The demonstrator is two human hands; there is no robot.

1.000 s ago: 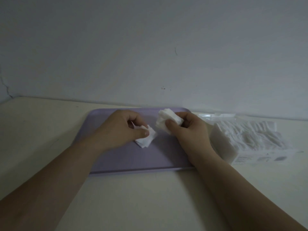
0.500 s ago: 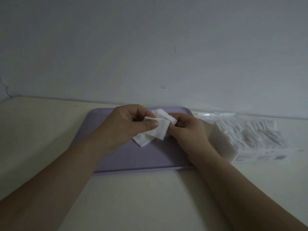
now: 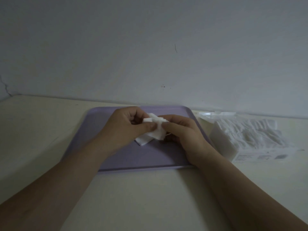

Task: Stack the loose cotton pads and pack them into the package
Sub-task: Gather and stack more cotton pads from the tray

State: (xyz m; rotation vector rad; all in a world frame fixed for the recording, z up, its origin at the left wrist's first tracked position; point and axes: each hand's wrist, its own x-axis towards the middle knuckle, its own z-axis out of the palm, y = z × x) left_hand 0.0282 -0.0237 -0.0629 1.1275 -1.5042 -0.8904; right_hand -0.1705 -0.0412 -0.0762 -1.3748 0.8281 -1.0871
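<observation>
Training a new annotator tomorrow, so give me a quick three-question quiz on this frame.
1. True or false: both the left hand and the right hand hold the pads.
2. Relative to the tray, the package lies: A) left B) right C) on it.
3. Fill in: the tray's colour is ___.
Key: 1 true; 2 B; 3 purple.
</observation>
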